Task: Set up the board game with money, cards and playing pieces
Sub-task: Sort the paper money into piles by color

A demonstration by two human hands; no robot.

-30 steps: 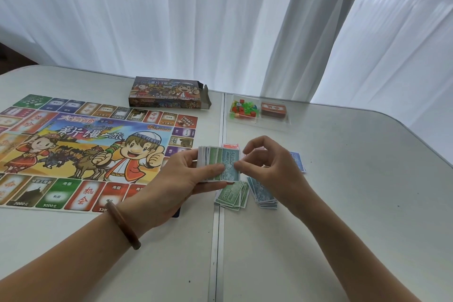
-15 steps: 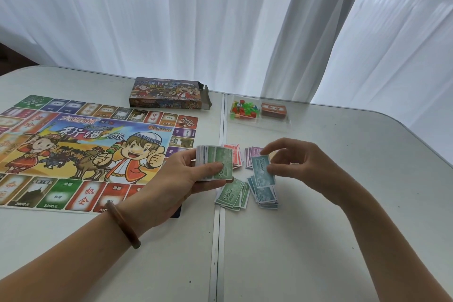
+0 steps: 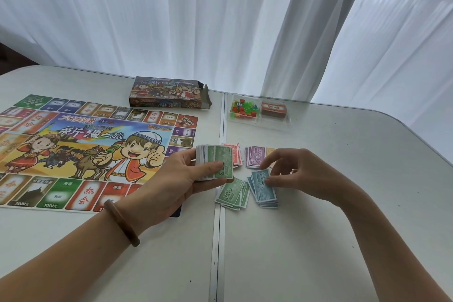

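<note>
Gripping the money stack [image 3: 215, 162] in the left hand [image 3: 183, 181] above the table [image 3: 343, 216], pinching a blue note [image 3: 260, 176] over the blue pile [image 3: 266, 195] with the right hand [image 3: 304, 174], risking a skewed drop onto the green pile [image 3: 232, 195].

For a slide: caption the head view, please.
Left hand grips the money stack; right hand pinches a blue note above the blue pile.

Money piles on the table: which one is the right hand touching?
The blue pile marked 1000: the right hand pinches its top note. The green pile sits left of it; the red pile and purple pile lie farther back.
</note>
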